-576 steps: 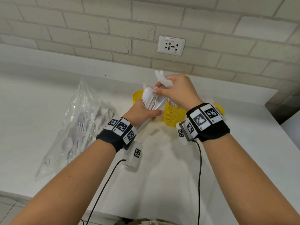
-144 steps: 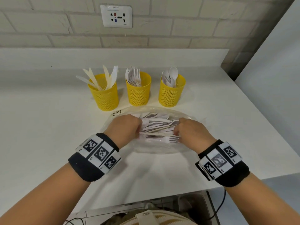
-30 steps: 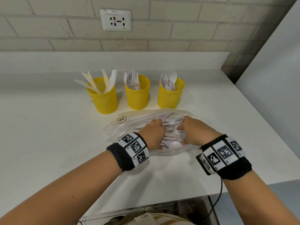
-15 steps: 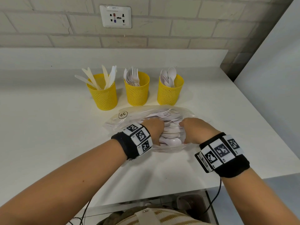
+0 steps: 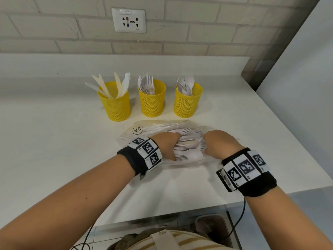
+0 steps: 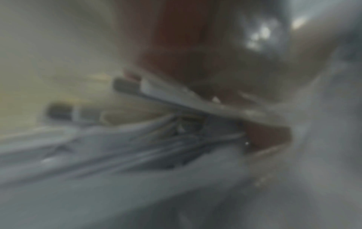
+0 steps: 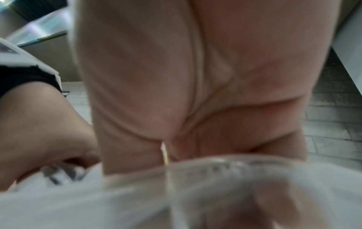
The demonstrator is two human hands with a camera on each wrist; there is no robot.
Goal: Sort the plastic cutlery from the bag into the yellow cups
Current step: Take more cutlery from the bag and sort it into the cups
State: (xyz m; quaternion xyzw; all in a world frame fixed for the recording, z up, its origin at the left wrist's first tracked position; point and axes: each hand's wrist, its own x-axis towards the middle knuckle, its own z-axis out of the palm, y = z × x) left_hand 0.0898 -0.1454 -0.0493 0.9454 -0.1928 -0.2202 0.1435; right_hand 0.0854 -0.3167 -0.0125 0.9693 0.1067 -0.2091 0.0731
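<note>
A clear plastic bag (image 5: 155, 129) of white cutlery (image 5: 189, 153) lies on the white counter in front of three yellow mesh cups. The left cup (image 5: 117, 107) holds knives, the middle cup (image 5: 152, 101) forks and the right cup (image 5: 187, 103) spoons. My left hand (image 5: 168, 144) is inside the bag's mouth. In the blurred left wrist view its fingers and thumb close round a bundle of cutlery handles (image 6: 156, 139). My right hand (image 5: 217, 141) grips the bag's right edge with curled fingers. The plastic (image 7: 215, 178) bunches under that hand in the right wrist view.
The counter (image 5: 54, 150) ends at a front edge near my forearms and at a right edge beside a white wall panel (image 5: 297, 87). A brick wall with a socket (image 5: 128, 20) stands behind the cups. Cables hang from both wristbands.
About five seconds ago my hands held the bag's two sides; my left hand has since gone into the bag among the cutlery. Over the last second both hands have barely shifted.
</note>
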